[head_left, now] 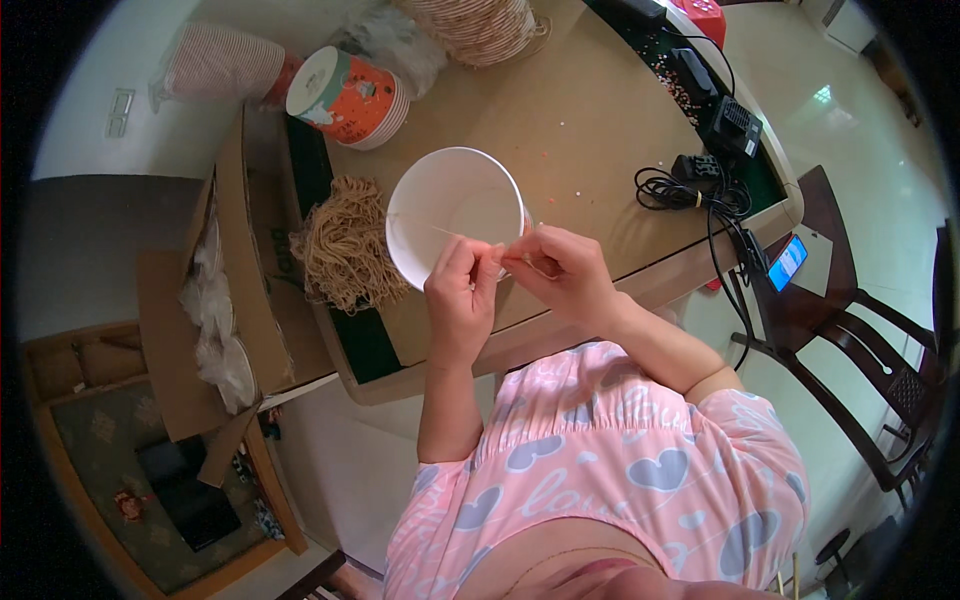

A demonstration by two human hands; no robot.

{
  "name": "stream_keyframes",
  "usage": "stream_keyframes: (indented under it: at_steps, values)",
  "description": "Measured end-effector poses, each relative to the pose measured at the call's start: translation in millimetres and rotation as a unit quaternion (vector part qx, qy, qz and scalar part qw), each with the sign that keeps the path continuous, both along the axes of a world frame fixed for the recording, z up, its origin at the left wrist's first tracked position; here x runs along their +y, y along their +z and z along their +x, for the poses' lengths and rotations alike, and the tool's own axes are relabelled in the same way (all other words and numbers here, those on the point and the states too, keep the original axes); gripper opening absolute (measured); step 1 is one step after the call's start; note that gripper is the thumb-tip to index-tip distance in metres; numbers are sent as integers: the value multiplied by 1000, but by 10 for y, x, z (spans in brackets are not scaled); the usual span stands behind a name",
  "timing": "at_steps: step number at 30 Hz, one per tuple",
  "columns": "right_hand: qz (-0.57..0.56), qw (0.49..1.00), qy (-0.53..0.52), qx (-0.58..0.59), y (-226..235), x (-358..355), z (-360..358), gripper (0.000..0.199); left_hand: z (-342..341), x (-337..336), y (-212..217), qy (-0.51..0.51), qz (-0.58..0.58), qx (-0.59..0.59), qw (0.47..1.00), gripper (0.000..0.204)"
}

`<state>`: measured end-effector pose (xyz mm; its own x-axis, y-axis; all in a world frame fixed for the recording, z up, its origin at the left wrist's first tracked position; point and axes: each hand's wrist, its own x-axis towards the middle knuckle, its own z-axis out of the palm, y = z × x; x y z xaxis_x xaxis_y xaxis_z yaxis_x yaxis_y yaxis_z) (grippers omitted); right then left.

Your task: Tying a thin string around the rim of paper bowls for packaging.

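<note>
Over the near rim of a white paper bucket (pixel 455 205), my two hands meet at their fingertips. My left hand (pixel 463 295) is closed in a pinch, and a thin tan strand of twine (pixel 438 230) sticks out from its fingers across the bucket's mouth. My right hand (pixel 565 272) is pinched too, its thumb and forefinger against the left fingertips at the same strand; the exact point of grip is too small to make out. Left of the bucket lies a loose, tangled heap of tan twine (pixel 350 245).
Stacked printed paper buckets (pixel 365 105) and a large twine coil (pixel 475 25) stand at the table's far side. An open cardboard box (pixel 255 270) is at the left. Black cables (pixel 690 195) hang over the right edge, near a lit phone (pixel 788 263) on a dark chair (pixel 835 240).
</note>
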<state>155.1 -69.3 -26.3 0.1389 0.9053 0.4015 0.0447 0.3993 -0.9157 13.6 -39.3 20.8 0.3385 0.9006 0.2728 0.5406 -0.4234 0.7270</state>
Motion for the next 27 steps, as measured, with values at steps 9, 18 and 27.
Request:
stream_keyframes:
  at_steps: [9,18,27]
  values:
    - [-127,986,-5,109,-380,-81,91,7,-85,157,32,-28,-28,53,998,16]
    - [-142,981,2,134,-303,41,96,8,-27,260,-68,-65,-106,65,990,21]
    - [-149,986,8,80,-300,80,93,9,34,280,-64,-76,-74,74,992,14]
